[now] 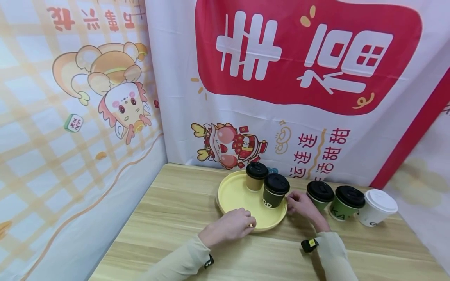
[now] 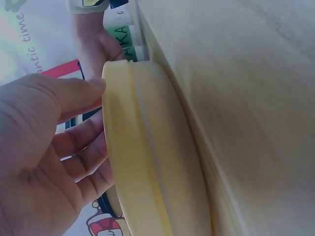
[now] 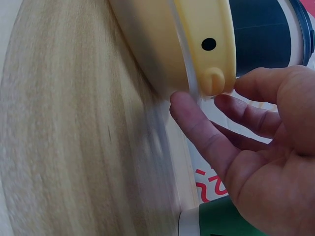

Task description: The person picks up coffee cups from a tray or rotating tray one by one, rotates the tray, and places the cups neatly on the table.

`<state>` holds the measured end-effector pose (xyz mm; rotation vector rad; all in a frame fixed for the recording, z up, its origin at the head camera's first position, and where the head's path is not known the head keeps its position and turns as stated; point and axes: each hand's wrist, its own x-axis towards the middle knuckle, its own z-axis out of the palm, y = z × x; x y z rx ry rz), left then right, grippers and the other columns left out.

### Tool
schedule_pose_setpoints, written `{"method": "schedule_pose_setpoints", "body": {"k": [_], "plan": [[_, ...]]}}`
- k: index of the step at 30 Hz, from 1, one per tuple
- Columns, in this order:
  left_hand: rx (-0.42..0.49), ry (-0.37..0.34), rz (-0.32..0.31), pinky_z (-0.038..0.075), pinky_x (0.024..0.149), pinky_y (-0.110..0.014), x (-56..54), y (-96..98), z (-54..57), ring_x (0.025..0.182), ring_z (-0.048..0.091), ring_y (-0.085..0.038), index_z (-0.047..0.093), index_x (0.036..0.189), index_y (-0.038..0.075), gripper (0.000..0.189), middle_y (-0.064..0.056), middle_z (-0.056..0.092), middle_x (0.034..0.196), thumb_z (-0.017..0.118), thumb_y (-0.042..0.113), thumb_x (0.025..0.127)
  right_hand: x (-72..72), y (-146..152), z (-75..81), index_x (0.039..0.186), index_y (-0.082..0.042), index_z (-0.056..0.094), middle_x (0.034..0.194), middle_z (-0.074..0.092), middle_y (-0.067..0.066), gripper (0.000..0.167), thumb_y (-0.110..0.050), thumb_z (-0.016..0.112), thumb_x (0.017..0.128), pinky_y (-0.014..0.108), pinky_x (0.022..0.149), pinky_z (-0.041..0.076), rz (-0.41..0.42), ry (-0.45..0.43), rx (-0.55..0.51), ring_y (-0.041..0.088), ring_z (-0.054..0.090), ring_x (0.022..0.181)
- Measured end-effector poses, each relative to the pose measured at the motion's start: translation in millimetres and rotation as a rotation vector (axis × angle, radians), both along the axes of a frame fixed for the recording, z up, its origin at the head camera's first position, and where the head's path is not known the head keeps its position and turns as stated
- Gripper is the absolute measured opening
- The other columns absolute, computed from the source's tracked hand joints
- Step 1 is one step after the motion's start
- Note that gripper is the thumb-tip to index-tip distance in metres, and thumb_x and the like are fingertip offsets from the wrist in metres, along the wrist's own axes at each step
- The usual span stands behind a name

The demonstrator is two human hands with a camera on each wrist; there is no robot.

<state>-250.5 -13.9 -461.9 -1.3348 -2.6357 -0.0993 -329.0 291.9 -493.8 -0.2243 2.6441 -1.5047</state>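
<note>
A round yellow tray (image 1: pixel 239 199) with a raised rim sits on the wooden table. On it stand a brown paper cup (image 1: pixel 254 183) and a dark green cup (image 1: pixel 272 198), both with black lids. My left hand (image 1: pixel 230 225) holds the tray's near-left rim, its thumb tip on the edge and its fingers curled inside, as the left wrist view shows. At the right side, my right hand (image 1: pixel 303 205) grips the rim by a small knob (image 3: pixel 214 81); one finger reaches low against the tray's outer wall.
To the right of the tray stand a green cup (image 1: pixel 320 193) with a black lid, another green cup (image 1: pixel 344 207) with letters, and a white cup (image 1: pixel 377 208) with a white lid. Printed cloths hang behind (image 1: pixel 281 117) and at left (image 1: pixel 88 128) along the table (image 1: pixel 151 218).
</note>
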Motion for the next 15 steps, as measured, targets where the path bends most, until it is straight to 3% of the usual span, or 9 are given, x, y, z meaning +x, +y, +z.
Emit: {"method": "schedule_pose_setpoints", "body": {"k": [15], "plan": [[0.023, 0.023, 0.026, 0.050, 0.078, -0.022, 3.3, -7.2, -2.5, 0.088, 0.061, -0.008, 0.072, 0.104, 0.027, 0.013, 0.010, 0.068, 0.095, 0.064, 0.025, 0.094, 3.2, -1.0, 3.0, 0.103, 0.009, 0.057, 0.090, 0.067, 0.019, 0.024, -0.014, 0.054, 0.098, 0.037, 0.069, 0.060, 0.013, 0.003, -0.001, 0.022, 0.068, 0.076]]}}
